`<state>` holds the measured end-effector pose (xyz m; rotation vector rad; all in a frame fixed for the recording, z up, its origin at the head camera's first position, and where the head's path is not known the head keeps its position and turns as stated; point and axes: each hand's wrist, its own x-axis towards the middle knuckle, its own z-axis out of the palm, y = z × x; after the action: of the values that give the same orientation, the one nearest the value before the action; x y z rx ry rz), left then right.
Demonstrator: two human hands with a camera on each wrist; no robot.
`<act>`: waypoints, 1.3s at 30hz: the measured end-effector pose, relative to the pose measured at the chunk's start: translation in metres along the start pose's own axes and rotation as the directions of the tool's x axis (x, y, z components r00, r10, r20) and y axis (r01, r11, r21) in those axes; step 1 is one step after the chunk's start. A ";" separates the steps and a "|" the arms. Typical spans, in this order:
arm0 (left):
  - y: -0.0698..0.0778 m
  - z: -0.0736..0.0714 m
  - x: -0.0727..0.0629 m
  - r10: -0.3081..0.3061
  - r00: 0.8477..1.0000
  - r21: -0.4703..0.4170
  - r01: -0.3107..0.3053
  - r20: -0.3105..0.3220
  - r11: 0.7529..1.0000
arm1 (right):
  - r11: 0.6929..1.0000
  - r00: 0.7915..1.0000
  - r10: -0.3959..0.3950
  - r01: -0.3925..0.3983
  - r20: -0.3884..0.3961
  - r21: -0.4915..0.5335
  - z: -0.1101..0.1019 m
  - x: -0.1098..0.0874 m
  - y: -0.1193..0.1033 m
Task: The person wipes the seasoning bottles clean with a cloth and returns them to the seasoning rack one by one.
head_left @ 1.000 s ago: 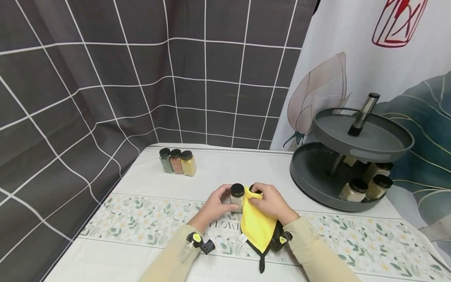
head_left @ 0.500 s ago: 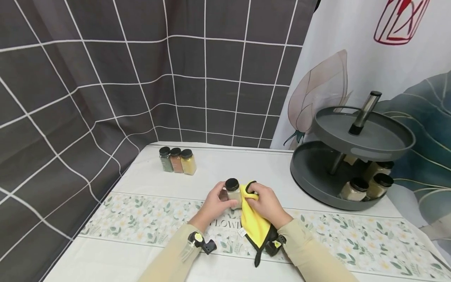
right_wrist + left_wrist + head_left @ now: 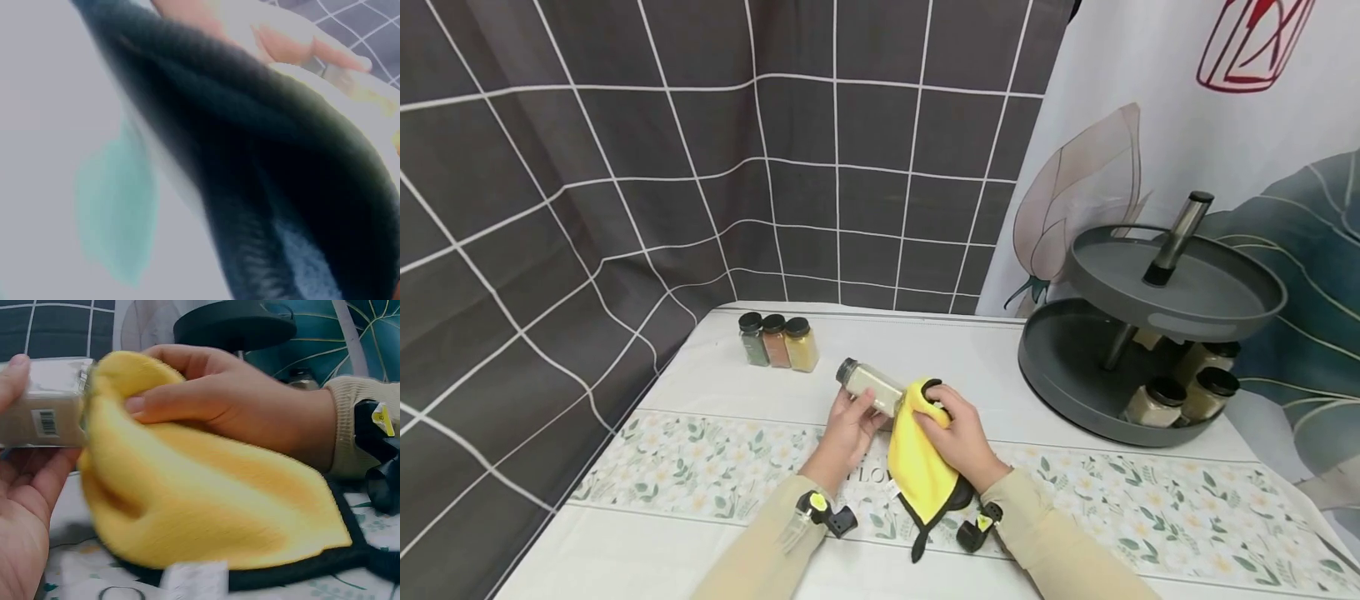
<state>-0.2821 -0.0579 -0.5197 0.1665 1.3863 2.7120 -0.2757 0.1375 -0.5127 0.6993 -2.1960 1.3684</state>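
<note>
My left hand point(image 3: 847, 432) grips a glass spice jar point(image 3: 871, 386) of pale powder, tilted on its side with its black lid toward the upper left. In my right hand point(image 3: 957, 433) is a yellow cloth point(image 3: 922, 467) with black edging, pinched between thumb and fingers. The cloth touches the bottom end of the jar, and its lower corner hangs down with a black loop. A barcode label shows on the jar point(image 3: 47, 412) in the left wrist view. Dark cloth point(image 3: 250, 144) fills much of the right wrist view, blurred.
Three black-lidded spice jars point(image 3: 777, 342), green, reddish and yellow, stand in a row at the back left. At the right is a grey two-tier turntable rack point(image 3: 1060, 375) with several jars point(image 3: 1154, 403) on its lower tier. A dark gridded curtain hangs behind the table.
The jar has gone from upright to tilted sideways, its lid swinging left and its base toward the cloth. My right hand and the cloth have shifted slightly left.
</note>
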 end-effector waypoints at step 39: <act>0.000 0.002 0.000 0.147 0.988 0.492 -0.154 0.053 0.857 | 0.956 0.952 -0.256 0.223 -0.170 -0.189 0.006 -0.002 0.002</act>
<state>-0.2822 -0.0562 -0.5185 0.3404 2.1237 2.3884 -0.2756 0.1329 -0.5179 0.7127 -1.9719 1.0672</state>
